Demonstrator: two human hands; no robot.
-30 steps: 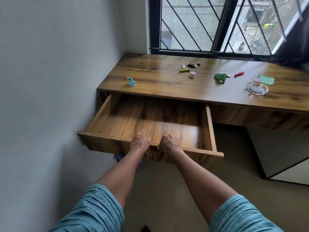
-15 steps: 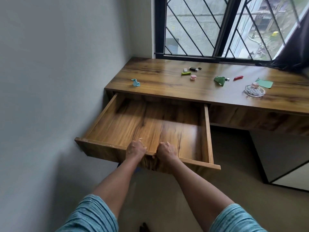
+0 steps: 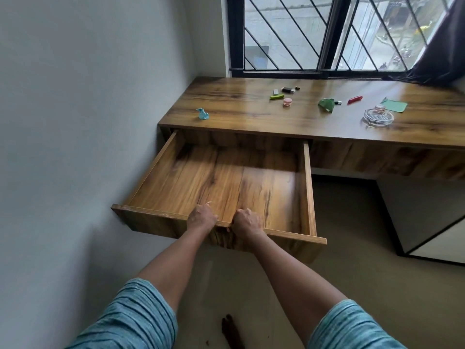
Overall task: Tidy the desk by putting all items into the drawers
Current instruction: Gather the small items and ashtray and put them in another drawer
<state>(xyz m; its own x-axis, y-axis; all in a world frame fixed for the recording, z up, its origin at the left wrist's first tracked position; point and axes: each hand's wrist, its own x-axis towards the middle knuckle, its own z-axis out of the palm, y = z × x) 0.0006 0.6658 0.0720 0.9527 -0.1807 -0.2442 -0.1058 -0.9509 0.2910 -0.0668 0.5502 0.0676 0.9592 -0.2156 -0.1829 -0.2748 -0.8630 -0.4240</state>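
A wide wooden drawer (image 3: 156, 172) stands pulled far out from under the desk (image 3: 239, 107), and nothing lies inside it. My left hand (image 3: 201, 219) and my right hand (image 3: 246, 222) both grip the top edge of its front panel, side by side. Small items lie on the desk: a blue figure (image 3: 202, 114), a green clip (image 3: 276, 97), a pink jar (image 3: 287, 101), a black stick (image 3: 288, 90), a green crumpled piece (image 3: 326, 105), a red clip (image 3: 354, 99), a green paper (image 3: 393, 105) and a glass dish (image 3: 378, 118).
A grey wall (image 3: 88, 122) runs close along the drawer's left side. A barred window (image 3: 327, 34) sits behind the desk, with a dark curtain (image 3: 442, 51) at the right. A white cabinet (image 3: 427, 217) stands under the desk's right part. Beige floor lies below.
The drawer has slid further out toward me, with both hands still gripping its front edge. The camera view has shifted, so the desk appears more to the right.
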